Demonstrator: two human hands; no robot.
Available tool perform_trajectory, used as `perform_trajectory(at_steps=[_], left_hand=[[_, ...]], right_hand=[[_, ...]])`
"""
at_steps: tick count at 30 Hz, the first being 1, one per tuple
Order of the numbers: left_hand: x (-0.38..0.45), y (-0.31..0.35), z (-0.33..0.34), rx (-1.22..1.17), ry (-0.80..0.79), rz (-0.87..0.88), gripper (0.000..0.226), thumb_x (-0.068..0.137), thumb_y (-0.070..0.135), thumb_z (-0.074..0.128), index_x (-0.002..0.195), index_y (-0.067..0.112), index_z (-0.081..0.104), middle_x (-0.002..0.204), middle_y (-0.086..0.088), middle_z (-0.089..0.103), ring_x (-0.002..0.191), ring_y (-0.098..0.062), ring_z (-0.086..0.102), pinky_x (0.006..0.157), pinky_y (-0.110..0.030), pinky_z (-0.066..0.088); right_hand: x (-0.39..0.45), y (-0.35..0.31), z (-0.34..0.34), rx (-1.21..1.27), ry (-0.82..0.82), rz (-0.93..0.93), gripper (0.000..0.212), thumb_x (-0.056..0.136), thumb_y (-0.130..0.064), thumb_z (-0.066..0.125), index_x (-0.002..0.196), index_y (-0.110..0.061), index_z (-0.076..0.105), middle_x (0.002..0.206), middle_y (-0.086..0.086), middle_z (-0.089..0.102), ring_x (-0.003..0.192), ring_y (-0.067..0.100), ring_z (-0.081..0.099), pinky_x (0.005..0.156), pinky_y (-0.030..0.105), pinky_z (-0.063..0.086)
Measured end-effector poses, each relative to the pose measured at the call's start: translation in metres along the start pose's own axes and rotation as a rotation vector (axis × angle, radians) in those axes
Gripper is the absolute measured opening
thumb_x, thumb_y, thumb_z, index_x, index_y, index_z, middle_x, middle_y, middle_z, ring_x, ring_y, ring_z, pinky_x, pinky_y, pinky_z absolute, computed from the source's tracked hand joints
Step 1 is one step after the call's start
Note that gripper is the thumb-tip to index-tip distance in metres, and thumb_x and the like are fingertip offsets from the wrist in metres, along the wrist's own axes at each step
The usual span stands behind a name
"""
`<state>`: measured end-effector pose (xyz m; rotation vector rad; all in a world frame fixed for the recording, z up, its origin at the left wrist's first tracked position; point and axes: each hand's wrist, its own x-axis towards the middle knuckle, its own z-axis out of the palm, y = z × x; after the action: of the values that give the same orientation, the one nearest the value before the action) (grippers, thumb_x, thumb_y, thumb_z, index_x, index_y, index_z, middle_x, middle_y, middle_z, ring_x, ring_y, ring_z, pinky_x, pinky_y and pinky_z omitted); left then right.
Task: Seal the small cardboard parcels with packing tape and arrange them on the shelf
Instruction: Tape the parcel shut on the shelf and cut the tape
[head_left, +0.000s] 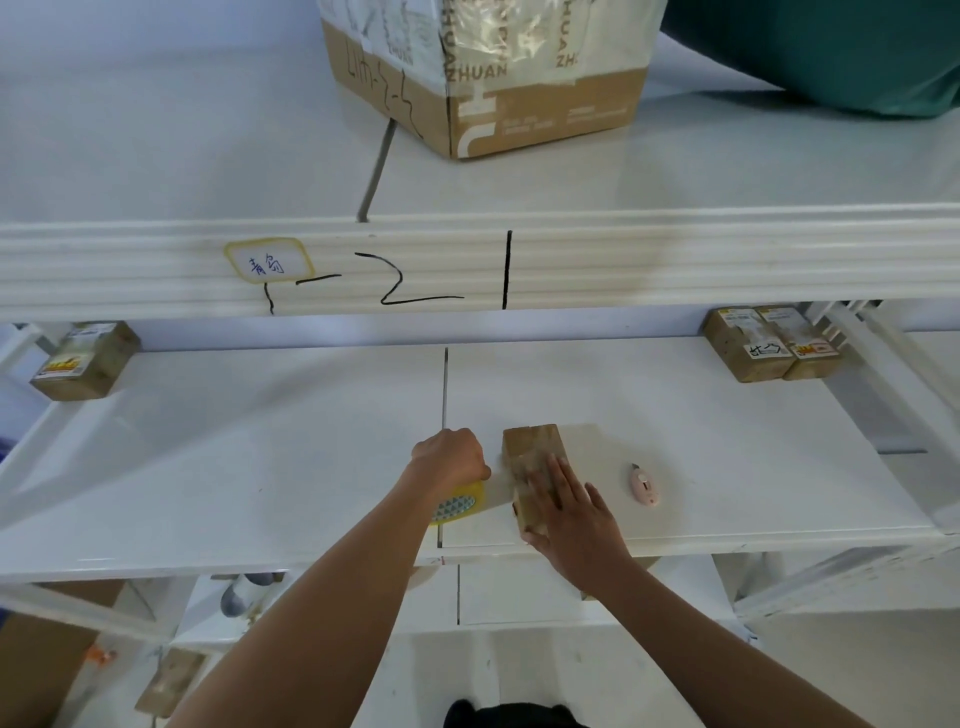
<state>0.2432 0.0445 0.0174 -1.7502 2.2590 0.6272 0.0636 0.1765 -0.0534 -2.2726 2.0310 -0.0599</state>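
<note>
Leftmost, one parcel sits at the shelf's far edge; next, the left hand grips a tape roll, tape stretched to the box, which the right hand presses with flat fingers; then a pink cutter, and two parcels far right

— What colours at the centre?
— A tan parcel; at its nine o'clock a yellow tape roll with a teal triangle pattern.
— And at three o'clock?
— A pale pink cutter on the white shelf.
</note>
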Motion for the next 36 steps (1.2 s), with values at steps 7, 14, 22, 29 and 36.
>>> perform_trajectory(at_steps=[7, 14, 22, 29, 36], left_hand=[[-0.004, -0.01, -0.009, -0.153, -0.007, 0.156, 0.031, 0.084, 0.055, 0.071, 0.104, 0.032, 0.077, 0.114, 0.01, 0.07, 0.104, -0.016, 0.064, 0.089, -0.033, 0.053], [-0.007, -0.009, -0.007, -0.097, 0.036, 0.153, 0.03, 0.086, 0.049, 0.068, 0.109, 0.032, 0.076, 0.114, 0.009, 0.07, 0.098, -0.015, 0.062, 0.077, -0.027, 0.048], [-0.009, -0.013, -0.009, -0.101, 0.057, 0.186, 0.023, 0.087, 0.046, 0.065, 0.104, 0.035, 0.076, 0.113, 0.011, 0.07, 0.096, -0.014, 0.061, 0.084, -0.03, 0.054], [-0.006, -0.013, -0.015, -0.124, -0.021, 0.204, 0.023, 0.084, 0.045, 0.069, 0.102, 0.033, 0.077, 0.112, 0.007, 0.069, 0.093, -0.017, 0.061, 0.084, -0.032, 0.056], [0.001, -0.017, -0.014, -0.103, -0.041, 0.186, 0.029, 0.078, 0.051, 0.07, 0.102, 0.036, 0.076, 0.111, 0.006, 0.07, 0.094, -0.021, 0.065, 0.083, -0.034, 0.058]], right_hand=[[-0.002, -0.016, -0.007, -0.047, -0.05, 0.116, 0.11, 0.075, -0.048, 0.084, 0.157, -0.008, 0.023, 0.158, 0.029, 0.032, 0.141, 0.045, 0.043, 0.065, 0.042, 0.06], [0.001, -0.019, -0.018, -0.004, -0.133, 0.126, 0.116, 0.043, -0.045, 0.099, 0.138, 0.003, 0.052, 0.135, 0.03, 0.059, 0.117, 0.045, 0.065, 0.05, 0.045, 0.058], [0.007, -0.028, -0.024, -0.063, -0.179, 0.112, 0.087, 0.101, -0.044, 0.051, 0.159, 0.003, 0.006, 0.162, 0.037, 0.002, 0.152, 0.048, 0.01, 0.088, 0.043, 0.056], [0.002, -0.034, -0.041, -0.075, -0.25, 0.148, 0.088, 0.106, -0.045, 0.042, 0.157, 0.0, -0.013, 0.164, 0.031, -0.011, 0.155, 0.041, -0.001, 0.101, 0.041, 0.05], [0.001, -0.03, -0.046, -0.104, -0.26, 0.121, 0.087, 0.106, -0.048, 0.04, 0.158, -0.003, -0.013, 0.165, 0.028, -0.008, 0.156, 0.039, 0.0, 0.1, 0.042, 0.05]])
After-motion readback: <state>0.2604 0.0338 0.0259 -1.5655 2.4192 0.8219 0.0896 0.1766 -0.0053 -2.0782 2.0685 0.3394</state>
